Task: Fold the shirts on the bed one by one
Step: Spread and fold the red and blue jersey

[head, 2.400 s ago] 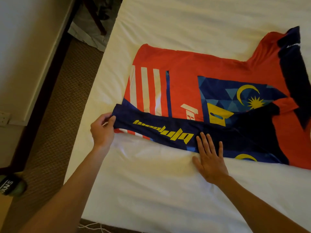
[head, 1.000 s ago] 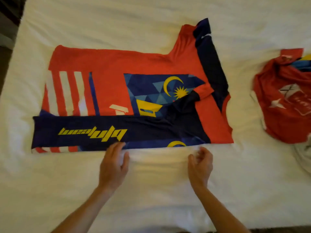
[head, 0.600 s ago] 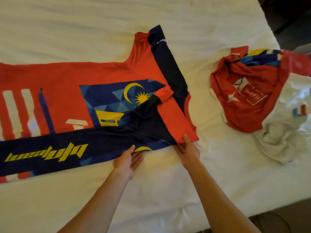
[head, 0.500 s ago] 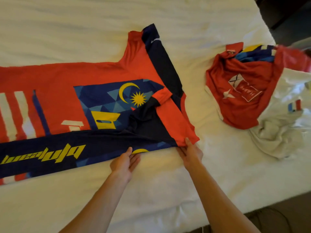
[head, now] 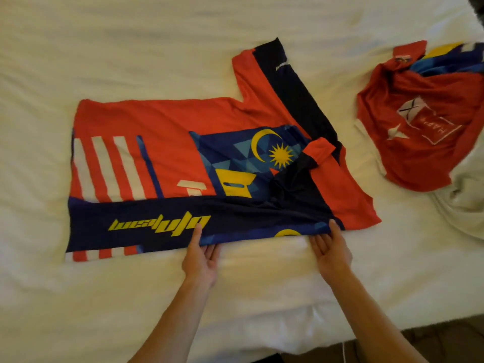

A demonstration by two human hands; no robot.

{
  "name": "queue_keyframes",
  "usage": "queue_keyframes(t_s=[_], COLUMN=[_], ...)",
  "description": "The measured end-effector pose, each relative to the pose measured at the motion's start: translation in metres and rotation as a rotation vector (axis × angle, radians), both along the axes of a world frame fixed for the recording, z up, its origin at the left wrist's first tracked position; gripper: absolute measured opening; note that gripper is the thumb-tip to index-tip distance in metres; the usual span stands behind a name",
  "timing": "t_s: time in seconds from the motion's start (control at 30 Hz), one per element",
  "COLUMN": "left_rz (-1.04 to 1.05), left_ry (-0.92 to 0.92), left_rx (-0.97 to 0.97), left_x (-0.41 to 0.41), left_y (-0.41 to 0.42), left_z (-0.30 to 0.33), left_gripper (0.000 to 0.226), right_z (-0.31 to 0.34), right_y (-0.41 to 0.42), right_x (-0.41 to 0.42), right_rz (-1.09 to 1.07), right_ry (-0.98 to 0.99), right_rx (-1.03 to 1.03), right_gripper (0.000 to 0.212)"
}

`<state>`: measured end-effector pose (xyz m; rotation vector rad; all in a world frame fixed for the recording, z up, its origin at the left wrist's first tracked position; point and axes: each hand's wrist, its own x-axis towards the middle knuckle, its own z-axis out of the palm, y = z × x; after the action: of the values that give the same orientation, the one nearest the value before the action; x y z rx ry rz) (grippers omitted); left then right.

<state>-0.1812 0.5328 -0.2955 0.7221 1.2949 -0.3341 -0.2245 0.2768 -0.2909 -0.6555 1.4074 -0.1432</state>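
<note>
A red and navy jersey (head: 162,121) lies flat across the white bed (head: 131,48). Its near side is folded over as a navy band with yellow lettering (head: 159,226). One sleeve (head: 275,74) sticks out on the far side. My left hand (head: 200,258) pinches the near folded edge beside the lettering, thumb on top and fingers under the cloth. My right hand (head: 331,250) holds the same edge close to the collar end in the same way. The edge between my hands is slightly raised.
A crumpled red shirt (head: 419,132) with a blue and yellow garment (head: 445,58) behind it lies at the right. A white garment (head: 466,203) sits beside them. The bed's near edge and dark floor (head: 450,341) show at the bottom right.
My left hand has slid left along the near edge toward the lettering. Both thumbs now lie over the fold and the fingers have gone under it. The view has swung back left.
</note>
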Motion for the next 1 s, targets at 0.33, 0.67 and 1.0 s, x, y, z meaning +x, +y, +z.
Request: queue_keyframes(t_s=[0.33,0.67,1.0], left_rz=[0.187,0.308,0.404], left_ry=[-0.138,-0.177,-0.149], left_rx=[0.060,0.048,0.132], left_x=[0.011,0.016,-0.070], left_y=[0.122,0.209,0.266], left_z=[0.005,0.007,0.020], left_gripper=[0.027,0.034,0.037], right_z=[-0.009,-0.016,-0.004], right_y=[0.222,0.275,0.301], right_x=[0.031,0.028,-0.024], right_rz=[0.448,0.568,0.721], right_ry=[-0.078,-0.081,-0.022], right_rx=[0.358,0.339,0.461], right_gripper=[0.023,0.013,0.027])
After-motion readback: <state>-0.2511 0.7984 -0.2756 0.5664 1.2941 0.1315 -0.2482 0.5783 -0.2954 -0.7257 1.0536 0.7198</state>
